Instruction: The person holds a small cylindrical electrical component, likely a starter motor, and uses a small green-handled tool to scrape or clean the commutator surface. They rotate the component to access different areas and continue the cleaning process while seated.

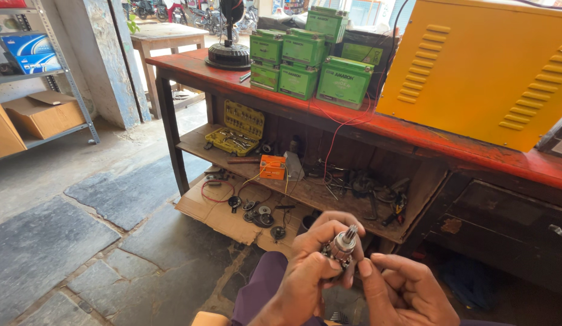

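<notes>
My left hand (pixel 305 265) grips a small motor armature (pixel 341 247), a metal part with copper windings and a toothed shaft end pointing up. My right hand (pixel 408 290) is beside it, thumb touching the lower side of the part, palm turned up with fingers loosely curled. Both hands are low in the view, above my lap in purple trousers (pixel 263 290).
A red workbench (pixel 414 130) carries several green batteries (pixel 305 57), a fan base (pixel 229 54) and a yellow metal case (pixel 480 66). Its lower shelf holds a yellow socket set (pixel 236 128), an orange box (pixel 272 167) and wires. Parts lie on cardboard (pixel 226 217) on the floor. A metal rack (pixel 33 78) stands left.
</notes>
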